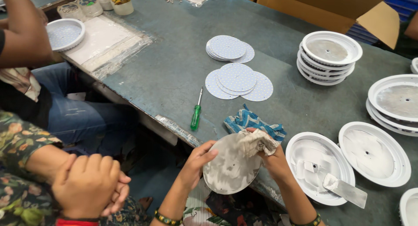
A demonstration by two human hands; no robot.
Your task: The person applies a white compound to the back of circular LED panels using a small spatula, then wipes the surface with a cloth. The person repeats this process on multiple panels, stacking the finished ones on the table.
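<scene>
We held the disc by its edge in our left hand, right hand pinching a rag on it; off the table edge, we judged a slack grip could drop it

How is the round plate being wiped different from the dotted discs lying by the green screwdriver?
The held plate is grey and smeared; the dotted discs are pale blue and clean-looking. The plate is tilted between the left hand and right hand, under a cloth; the discs lie flat, overlapping. Both are thin and round.
</scene>
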